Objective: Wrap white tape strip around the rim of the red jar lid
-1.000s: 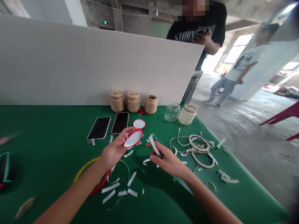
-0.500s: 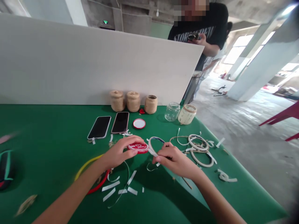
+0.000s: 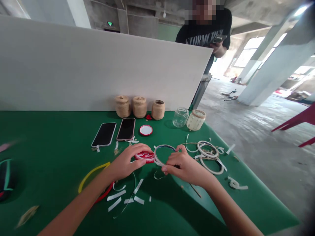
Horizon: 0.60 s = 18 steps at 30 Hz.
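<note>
My left hand (image 3: 128, 162) grips a red jar lid (image 3: 145, 156) with white print, top side up, just above the green table (image 3: 49, 137). My right hand (image 3: 183, 165) pinches a thin roll of double-sided tape (image 3: 162, 150), a white ring with a blue inner edge. A strip from the roll runs to the lid's rim. Both hands are closed and meet at the middle of the table.
Two phones (image 3: 104, 134) (image 3: 126, 129) and a second red lid (image 3: 146, 130) lie behind the hands. Three twine-wrapped jars (image 3: 139, 107), a clear glass jar (image 3: 180, 117) and a taped jar (image 3: 196, 119) stand by a white board (image 3: 98, 65). Tape rings (image 3: 209, 154), paper scraps and yellow and red hoops (image 3: 94, 178) lie around. A person stands behind.
My left hand turned the red lid from white underside facing me to top side up and lowered it. My right hand brought the tape roll against the lid's rim.
</note>
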Each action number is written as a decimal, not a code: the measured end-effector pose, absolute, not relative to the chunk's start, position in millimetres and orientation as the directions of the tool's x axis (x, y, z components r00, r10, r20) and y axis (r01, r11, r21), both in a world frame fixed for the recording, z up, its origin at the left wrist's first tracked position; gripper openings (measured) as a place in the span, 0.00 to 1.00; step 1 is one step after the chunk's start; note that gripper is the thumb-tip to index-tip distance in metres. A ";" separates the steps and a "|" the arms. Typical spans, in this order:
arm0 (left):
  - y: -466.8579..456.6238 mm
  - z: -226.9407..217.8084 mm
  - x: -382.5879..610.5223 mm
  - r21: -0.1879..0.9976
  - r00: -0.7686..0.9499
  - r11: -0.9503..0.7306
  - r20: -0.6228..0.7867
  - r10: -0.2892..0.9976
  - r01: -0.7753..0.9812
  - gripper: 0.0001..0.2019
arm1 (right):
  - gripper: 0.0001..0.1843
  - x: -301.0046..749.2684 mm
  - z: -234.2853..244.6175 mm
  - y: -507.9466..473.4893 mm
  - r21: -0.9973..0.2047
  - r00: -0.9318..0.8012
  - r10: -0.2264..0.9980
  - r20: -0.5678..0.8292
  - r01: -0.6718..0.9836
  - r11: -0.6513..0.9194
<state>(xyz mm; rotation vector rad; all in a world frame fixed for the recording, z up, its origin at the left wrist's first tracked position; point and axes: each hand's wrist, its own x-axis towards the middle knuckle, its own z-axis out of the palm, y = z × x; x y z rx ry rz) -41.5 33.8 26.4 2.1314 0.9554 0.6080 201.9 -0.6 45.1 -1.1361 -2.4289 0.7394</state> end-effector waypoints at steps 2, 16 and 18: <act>33.3 25.8 -41.4 0.751 0.616 -0.476 0.119 0.779 0.458 0.16 | 0.21 202.7 45.0 -0.2 -0.572 -0.610 0.787 0.097 0.612 0.545; 29.8 25.1 -43.8 0.692 0.664 -0.521 0.081 0.744 0.500 0.17 | 0.20 202.3 39.7 1.0 -0.430 -0.549 0.823 0.143 0.714 0.552; 29.6 25.6 -42.8 0.687 0.662 -0.522 0.079 0.745 0.506 0.17 | 0.13 200.0 38.1 -0.2 -0.440 -0.515 0.835 0.195 0.715 0.544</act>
